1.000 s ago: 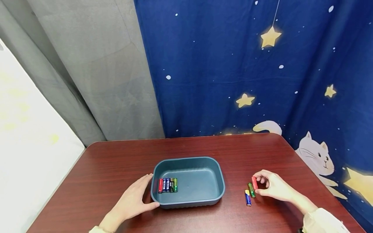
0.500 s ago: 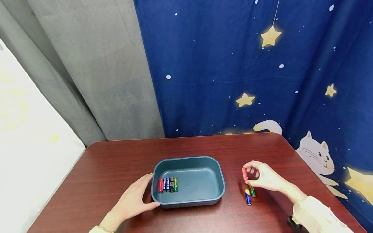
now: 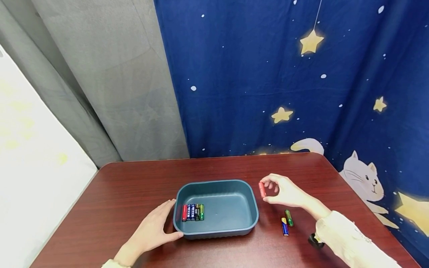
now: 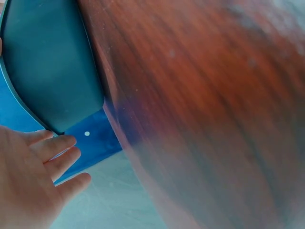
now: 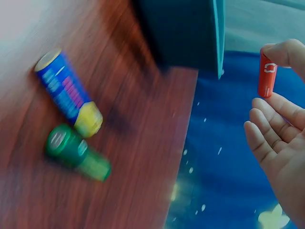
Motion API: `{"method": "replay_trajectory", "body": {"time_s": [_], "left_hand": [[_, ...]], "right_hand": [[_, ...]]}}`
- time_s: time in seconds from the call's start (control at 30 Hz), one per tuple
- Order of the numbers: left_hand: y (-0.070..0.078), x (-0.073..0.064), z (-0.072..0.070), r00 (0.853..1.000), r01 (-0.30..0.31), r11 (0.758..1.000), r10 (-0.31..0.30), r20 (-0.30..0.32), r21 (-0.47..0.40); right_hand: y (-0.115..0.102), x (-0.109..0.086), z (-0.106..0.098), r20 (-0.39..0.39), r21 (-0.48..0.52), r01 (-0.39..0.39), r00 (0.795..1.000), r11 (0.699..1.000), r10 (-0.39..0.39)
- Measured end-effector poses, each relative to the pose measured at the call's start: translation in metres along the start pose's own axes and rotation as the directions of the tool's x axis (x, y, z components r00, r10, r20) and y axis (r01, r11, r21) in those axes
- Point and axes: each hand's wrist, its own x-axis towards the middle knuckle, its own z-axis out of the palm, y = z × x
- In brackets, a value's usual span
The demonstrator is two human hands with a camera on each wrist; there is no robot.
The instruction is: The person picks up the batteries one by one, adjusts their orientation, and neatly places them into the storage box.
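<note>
My right hand (image 3: 283, 191) pinches a red battery (image 3: 262, 189) by its two ends, thumb against one end and a finger against the other. In the right wrist view the red battery (image 5: 267, 74) is held off the table. The hand hovers just right of a teal plastic bin (image 3: 231, 214). My left hand (image 3: 151, 227) touches the bin's left edge with its fingers straight and spread. At the bin's left end lies a row of several batteries, from a red battery (image 3: 184, 213) to a green battery (image 3: 202, 212), side by side.
On the table (image 3: 140, 182) right of the bin lie a blue-and-yellow battery (image 3: 285, 227) and a green battery (image 3: 289, 218), close together. The table's far edge meets a blue curtain (image 3: 234, 93) with stars and a grey curtain (image 3: 134, 93).
My right hand has lifted the red battery from beside the other loose ones and moved left and away, up to the bin's right side. The left hand and bin have stayed put.
</note>
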Motion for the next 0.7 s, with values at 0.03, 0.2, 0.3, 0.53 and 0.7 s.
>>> {"method": "replay_trajectory", "body": {"time_s": [0.03,0.2,0.3,0.53,0.7], "left_hand": [[0.0,0.0,0.0,1.0,-0.004,1.0,0.004,-0.003,0.001],[-0.001,0.0,0.001,1.0,-0.014,1.0,0.014,-0.011,0.004],[-0.001,0.0,0.001,1.0,-0.012,1.0,0.012,-0.013,0.006],[0.0,0.001,0.0,1.0,-0.018,1.0,0.018,-0.016,0.011],[0.0,0.001,-0.001,1.0,-0.014,1.0,0.014,-0.006,0.01]], "right_hand": [[-0.002,0.003,0.002,0.004,0.008,0.003,1.0,1.0,-0.003],[-0.014,0.019,0.014,0.032,0.038,0.02,0.999,0.999,-0.021],[-0.019,0.028,0.023,0.057,0.053,0.026,0.998,0.998,-0.029],[-0.026,0.045,0.047,0.105,0.073,0.06,0.992,0.996,-0.067],[-0.029,0.054,0.065,0.128,0.069,0.098,0.986,0.993,-0.106]]}}
